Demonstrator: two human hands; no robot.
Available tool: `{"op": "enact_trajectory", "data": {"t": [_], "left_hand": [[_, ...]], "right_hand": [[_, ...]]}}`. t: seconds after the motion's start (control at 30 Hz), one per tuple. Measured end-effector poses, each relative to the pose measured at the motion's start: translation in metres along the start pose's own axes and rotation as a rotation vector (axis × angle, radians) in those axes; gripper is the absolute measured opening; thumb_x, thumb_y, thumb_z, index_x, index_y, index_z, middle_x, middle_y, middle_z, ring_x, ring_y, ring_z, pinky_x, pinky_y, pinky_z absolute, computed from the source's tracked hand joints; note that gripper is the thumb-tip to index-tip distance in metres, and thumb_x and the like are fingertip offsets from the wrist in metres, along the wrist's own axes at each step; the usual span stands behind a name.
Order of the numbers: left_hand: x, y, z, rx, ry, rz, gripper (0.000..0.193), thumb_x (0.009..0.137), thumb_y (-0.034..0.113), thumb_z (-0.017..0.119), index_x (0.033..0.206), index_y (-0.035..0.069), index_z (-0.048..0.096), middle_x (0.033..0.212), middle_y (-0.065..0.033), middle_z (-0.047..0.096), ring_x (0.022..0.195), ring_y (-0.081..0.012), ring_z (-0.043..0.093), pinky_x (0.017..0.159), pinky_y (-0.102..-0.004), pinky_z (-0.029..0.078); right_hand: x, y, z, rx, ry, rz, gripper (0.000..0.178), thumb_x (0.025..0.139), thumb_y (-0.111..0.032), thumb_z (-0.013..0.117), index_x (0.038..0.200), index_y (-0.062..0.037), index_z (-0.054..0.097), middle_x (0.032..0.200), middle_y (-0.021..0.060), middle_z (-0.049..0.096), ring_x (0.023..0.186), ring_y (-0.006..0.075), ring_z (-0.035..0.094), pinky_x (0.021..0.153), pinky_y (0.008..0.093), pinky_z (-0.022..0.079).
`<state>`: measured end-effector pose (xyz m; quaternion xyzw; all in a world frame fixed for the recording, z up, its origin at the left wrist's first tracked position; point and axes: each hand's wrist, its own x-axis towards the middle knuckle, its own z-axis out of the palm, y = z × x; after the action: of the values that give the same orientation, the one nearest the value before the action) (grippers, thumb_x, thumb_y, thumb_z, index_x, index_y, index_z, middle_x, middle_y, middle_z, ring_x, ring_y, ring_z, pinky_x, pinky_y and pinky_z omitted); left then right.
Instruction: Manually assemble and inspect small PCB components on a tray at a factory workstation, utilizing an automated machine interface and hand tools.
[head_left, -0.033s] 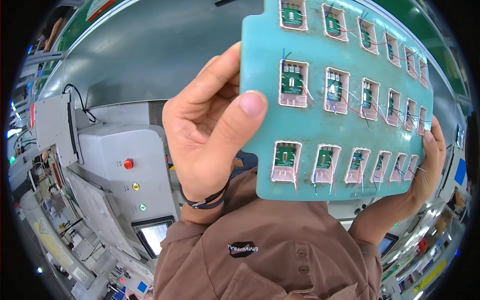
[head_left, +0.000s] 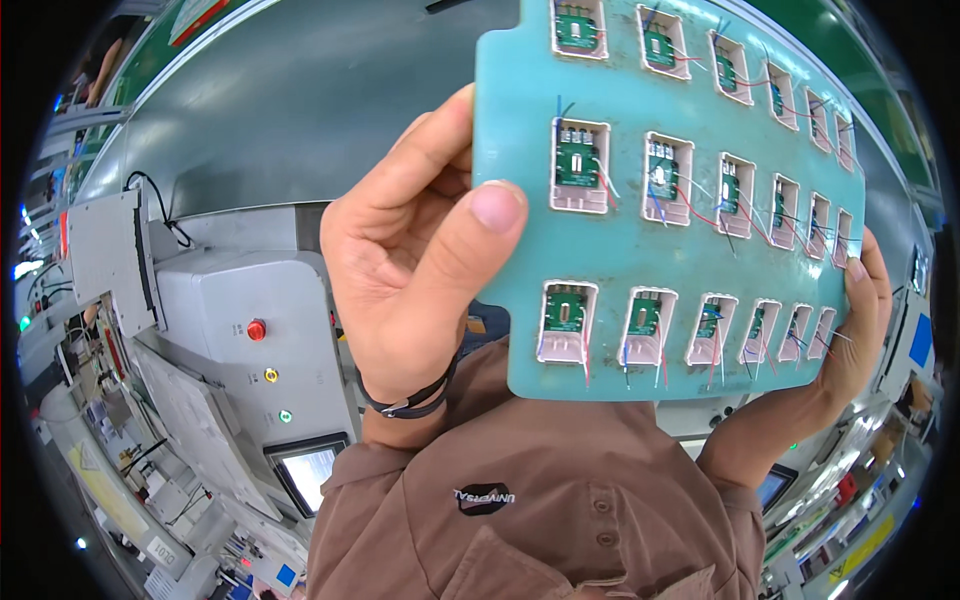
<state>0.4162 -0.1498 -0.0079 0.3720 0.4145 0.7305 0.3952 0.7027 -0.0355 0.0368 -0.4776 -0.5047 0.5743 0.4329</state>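
Observation:
A flat blue-green tray (head_left: pixel 625 245) is held up and tilted between my two hands. Rows of white plastic housings (head_left: pixel 609 140) sit in its cutouts. Inside each housing is a small green circuit board (head_left: pixel 576 165), with thin red, white and blue wires sticking out. My left hand (head_left: pixel 410 250), with a dark band at the wrist, grips the tray's left edge, its thumb on the front face. At the far right edge my right hand (head_left: pixel 862 310) clasps the tray; most of its fingers are hidden behind it.
Behind the tray stretches a dark grey-green work surface (head_left: pixel 320 110). To the left stands a grey machine housing (head_left: pixel 215 290) with a red button (head_left: pixel 257 330), a yellow one, a green one and a small screen (head_left: pixel 308 472). A black cable (head_left: pixel 160 200) loops beside it.
The tray has shifted slightly to the left, and my left hand has moved with it. Both hands keep their hold.

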Motion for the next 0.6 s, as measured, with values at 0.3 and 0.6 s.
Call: {"op": "enact_trajectory", "data": {"t": [0.3,0.6], "left_hand": [[0.001,0.0,0.006,-0.044,0.098,-0.031,0.051,0.086,0.008,0.055,0.13,-0.016,0.041,0.116,-0.0256,0.06,0.102,-0.0251,0.063,0.091,-0.0335,0.049],[0.003,-0.001,0.002,-0.045,0.114,-0.082,0.052,0.087,0.01,0.059,0.131,-0.012,0.043,0.119,-0.0202,0.059,0.107,-0.0209,0.059,0.094,-0.0306,0.044]], "right_hand": [[-0.001,-0.009,0.012,0.015,0.054,-0.014,0.034,0.082,-0.009,0.058,0.11,0.0093,0.055,0.094,0.0157,0.067,0.077,0.0159,0.067,0.071,0.0272,0.056],[-0.005,-0.013,0.013,0.02,0.126,-0.053,0.036,0.081,-0.009,0.062,0.112,0.0083,0.057,0.088,0.0078,0.065,0.074,0.0081,0.061,0.066,0.0203,0.049]]}}
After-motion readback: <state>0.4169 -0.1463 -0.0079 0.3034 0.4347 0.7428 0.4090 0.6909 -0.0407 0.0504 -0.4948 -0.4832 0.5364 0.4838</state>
